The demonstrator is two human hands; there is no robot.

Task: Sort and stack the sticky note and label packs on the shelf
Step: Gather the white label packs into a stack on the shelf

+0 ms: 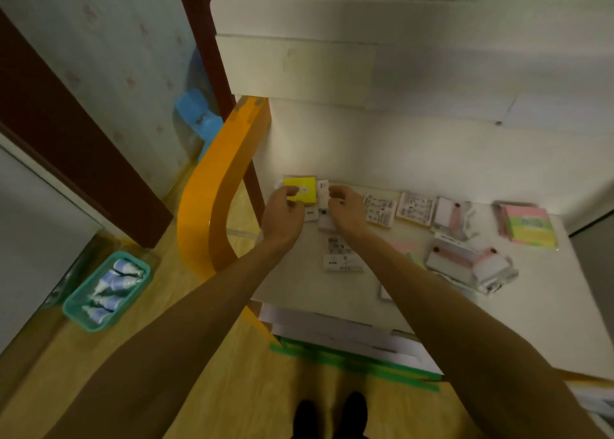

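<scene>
Head view: left hand pinches yellow pack near shelf left edge; right hand grips white pack.

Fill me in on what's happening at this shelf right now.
A person stands at a white shelf, sorting small stationery packs. The left hand pinches a yellow sticky note pack at the back left of the shelf. The right hand is curled over a white label pack right beside it; its exact grip is hard to make out. More printed label packs and a pastel sticky note stack lie spread out to the right, not yet stacked.
</scene>
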